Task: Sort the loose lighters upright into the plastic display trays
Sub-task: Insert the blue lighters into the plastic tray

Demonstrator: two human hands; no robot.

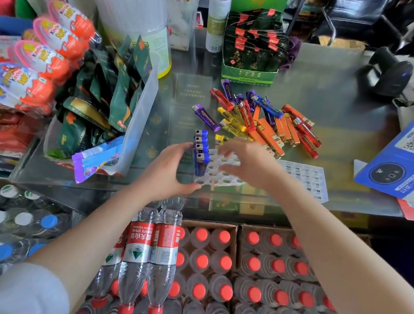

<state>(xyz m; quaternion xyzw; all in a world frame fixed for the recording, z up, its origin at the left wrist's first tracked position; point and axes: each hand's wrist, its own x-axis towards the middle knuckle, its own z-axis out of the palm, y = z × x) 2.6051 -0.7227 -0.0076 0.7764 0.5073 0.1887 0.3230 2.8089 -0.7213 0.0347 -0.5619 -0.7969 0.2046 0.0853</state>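
Hands first: we see the left hand (169, 171) cupped round the left edge of a white plastic display tray with round holes (224, 177), thumb at its near corner, fingers curled up beside the row of lighters, gripping the tray. The right hand (247, 163) hovers over the tray with its fingers spread and loosely bent; it is blurred, and we cannot tell whether it touches the tray or holds anything.

Four blue plastic lighters with metal tops (200, 152) stand upright in the tray's left column, long axes vertical, heads up, running from near to far. One yellow lighter (220, 139) stands just beyond the right hand's fingers at the tray's far edge.

Farther back and to the right, a loose pile of red, orange, yellow, purple and blue lighters (264, 121) lies flat on the glass countertop (326, 111), most with long axes running diagonally from far left to near right. A single purple lighter (206, 114) lies apart on the pile's left.

A second clear tray with square slots (305, 177) lies flat on the right of the first, partly under the right wrist.
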